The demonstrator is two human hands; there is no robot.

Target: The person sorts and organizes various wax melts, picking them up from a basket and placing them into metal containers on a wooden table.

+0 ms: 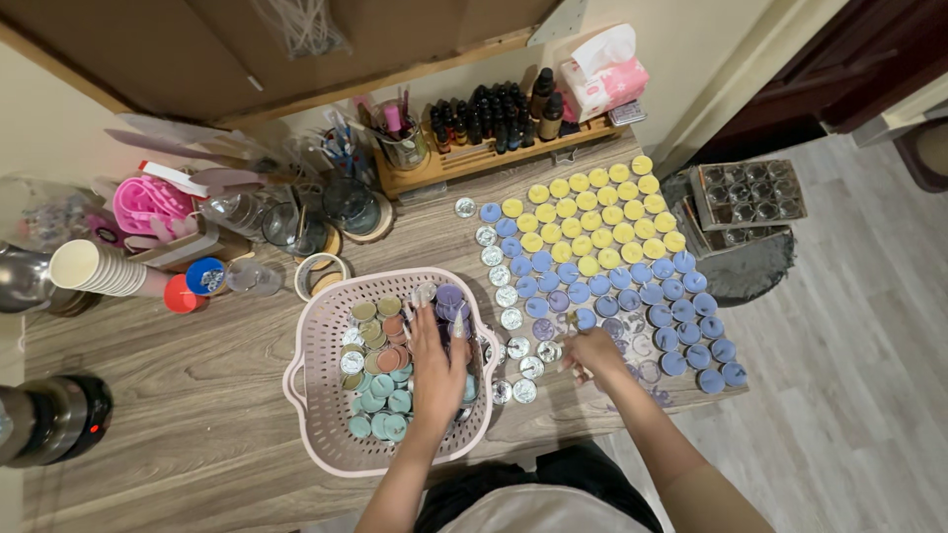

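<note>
Over the basket (314,415), the left hand (437,367) reaches down from the near table edge, forearm running straight up from the bottom of the view, palm down and fingers spread among the tealights (380,395) inside. Its fingertips lie at the far end of the basket, by a few purple cups; whether they pinch one is hidden under the hand itself. The basket is pale pink, slotted, and holds green, brown and purple tealights in a loose heap.

Right of the basket, the right hand (595,352) hovers over the table (197,395), arm bent in from the lower right corner. Its fingers are curled together around something small, but the thing is too blurred to name. It sits at the near edge of the rows (602,247) of yellow, blue and purple tealights laid out right of the basket, with empty foil cups (509,321) between those rows and the basket rim.

Behind the basket stand jars, paper cups and a wooden rack of dark bottles (489,123). The person's lap cuts off the near table edge.
</note>
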